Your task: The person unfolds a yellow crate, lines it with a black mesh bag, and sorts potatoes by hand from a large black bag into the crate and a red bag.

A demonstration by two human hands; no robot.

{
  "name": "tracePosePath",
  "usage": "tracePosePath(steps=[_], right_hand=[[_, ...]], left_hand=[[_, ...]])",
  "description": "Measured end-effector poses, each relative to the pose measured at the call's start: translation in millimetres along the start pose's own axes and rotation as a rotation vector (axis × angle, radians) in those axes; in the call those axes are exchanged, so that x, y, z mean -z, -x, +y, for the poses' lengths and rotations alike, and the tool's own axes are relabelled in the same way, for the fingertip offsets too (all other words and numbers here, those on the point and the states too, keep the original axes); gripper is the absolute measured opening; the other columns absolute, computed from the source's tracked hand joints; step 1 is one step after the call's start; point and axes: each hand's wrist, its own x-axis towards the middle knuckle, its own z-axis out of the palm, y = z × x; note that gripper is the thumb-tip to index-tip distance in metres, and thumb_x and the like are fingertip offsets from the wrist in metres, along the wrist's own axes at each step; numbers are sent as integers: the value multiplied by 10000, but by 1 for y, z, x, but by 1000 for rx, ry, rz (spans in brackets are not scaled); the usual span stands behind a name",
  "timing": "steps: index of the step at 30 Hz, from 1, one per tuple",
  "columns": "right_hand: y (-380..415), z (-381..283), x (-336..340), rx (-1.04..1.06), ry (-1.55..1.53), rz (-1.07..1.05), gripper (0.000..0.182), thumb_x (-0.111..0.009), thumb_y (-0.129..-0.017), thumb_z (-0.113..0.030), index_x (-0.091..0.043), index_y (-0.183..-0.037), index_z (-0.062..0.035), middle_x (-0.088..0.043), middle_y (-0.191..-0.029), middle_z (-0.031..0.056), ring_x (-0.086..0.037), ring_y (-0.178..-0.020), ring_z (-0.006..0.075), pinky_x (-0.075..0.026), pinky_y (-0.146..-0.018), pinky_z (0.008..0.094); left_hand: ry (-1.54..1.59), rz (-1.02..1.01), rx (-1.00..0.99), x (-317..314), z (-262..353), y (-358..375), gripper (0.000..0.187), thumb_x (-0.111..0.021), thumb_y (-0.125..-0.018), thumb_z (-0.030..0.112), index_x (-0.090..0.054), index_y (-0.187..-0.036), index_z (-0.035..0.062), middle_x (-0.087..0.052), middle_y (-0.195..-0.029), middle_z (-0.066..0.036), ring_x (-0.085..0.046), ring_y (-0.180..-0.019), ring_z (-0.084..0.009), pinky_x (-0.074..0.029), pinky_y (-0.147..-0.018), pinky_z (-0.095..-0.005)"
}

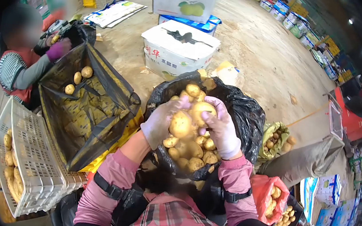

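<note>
My left hand, in a pale lilac glove, is closed around a round yellow potato. Another large potato sits in my right hand, its gloved fingers curled over the top and side. Both hands are close together above a black plastic bag standing open in front of me. Inside the bag lies a heap of potatoes, partly hidden by my hands and wrists.
At left, a dark-lined yellow crate holds a few potatoes; beside it stands a white basket of potatoes. A co-worker sits beyond. Ahead are white cartons. At right are a green sack and red bag.
</note>
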Motion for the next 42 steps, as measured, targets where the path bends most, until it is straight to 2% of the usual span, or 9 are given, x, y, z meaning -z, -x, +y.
tracePosePath(steps=[7, 11, 12, 16, 21, 26, 35, 39, 42], right_hand=[[39, -13, -23, 582, 863, 295, 451, -687, -888, -103, -504, -1281, 21, -597, -1140, 110, -576, -1095, 204, -444, -967, 292], [45, -9, -21, 547, 837, 379, 334, -548, -1000, -197, -584, -1237, 37, -668, -1093, 156, -644, -983, 240, -485, -924, 317], [38, -7, -12, 799, 1023, 394, 264, -514, -1018, -177, -622, -1188, -8, -697, -1041, 134, -666, -722, 206, -538, -683, 313], [46, -23, -28, 219, 327, 400, 379, -446, -1060, -327, -638, -1165, -18, -691, -1016, 59, -575, -652, 70, -466, -545, 215], [41, -11, -19, 226, 48, 136, 484, -597, -989, -364, -546, -1312, -6, -630, -1205, 80, -615, -1014, 121, -548, -723, 239], [45, -6, -20, 334, -71, 15, 597, -744, -884, -186, -479, -1367, 46, -573, -1305, 127, -546, -1231, 218, -435, -1069, 352], [54, -8, -5, 292, -503, -106, 523, -684, -884, -188, -502, -1322, 33, -584, -1264, 160, -595, -1163, 265, -507, -985, 402], [64, 5, 3, 7, -104, -12, 559, -604, -953, -326, -478, -1382, 10, -571, -1288, 149, -618, -1004, 214, -548, -805, 362], [57, 25, -21, 49, 38, -90, 590, -618, -935, -59, -394, -1478, -24, -584, -1292, 45, -575, -1109, 124, -469, -948, 283]], left_hand=[[5, -245, -23, -14, -36, -7, 419, -456, -1040, 416, -546, -1251, 65, -655, -957, -51, -659, -778, -150, -574, -635, -303], [0, -398, 72, -31, -15, 12, 469, -457, -1035, 438, -531, -1304, 60, -665, -1025, -59, -668, -831, -150, -578, -681, -304], [29, -402, 79, -30, -16, 12, 470, -473, -1032, 425, -526, -1315, 53, -664, -1047, -62, -668, -850, -152, -575, -698, -298], [11, -342, -45, -32, -17, 15, 481, -545, -1015, 357, -494, -1363, 28, -648, -1133, -69, -659, -915, -155, -562, -771, -282], [-548, -56, -341, -30, -9, 15, 438, -570, -1013, 306, -542, -1330, 5, -608, -1251, -74, -615, -1070, -143, -517, -926, -307], [-178, -206, -274, -20, 1, 11, 383, -558, -1023, 279, -578, -1282, -2, -617, -1201, -40, -572, -1080, -101, -479, -941, -273], [-133, -90, -284, -8, -15, 1, 342, -473, -1054, 314, -620, -1111, 10, -627, -925, -37, -584, -832, -95, -517, -798, -277], [-168, 58, -368, -12, -21, -2, 315, -500, -1047, 312, -640, -1115, 38, -626, -897, -12, -538, -768, -64, -460, -733, -227], [-587, 171, -475, -23, -32, 1, 372, -452, -1060, 359, -578, -1198, 38, -634, -944, -24, -586, -861, -84, -482, -788, -227]])
